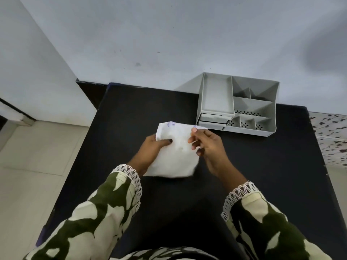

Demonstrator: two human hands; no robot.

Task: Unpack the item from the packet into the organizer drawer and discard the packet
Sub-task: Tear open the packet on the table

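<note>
Hands meet at the centre of the frame over the black table [262,166], sharing a white packet [174,158]. The left hand [152,149] grips its left edge, thumb pressed on the face, probably to steady it. The right hand [206,145] pinches the top right corner, seemingly to open it. Up and right, well apart, the grey organizer [266,109] waits with its small drawer [213,118] facing the person.

Black table [253,166], matte top, pushed against the wall. Only thing sitting on it: grey compartment organizer [242,104] at far right corner, small drawer low on its front-left.
</note>
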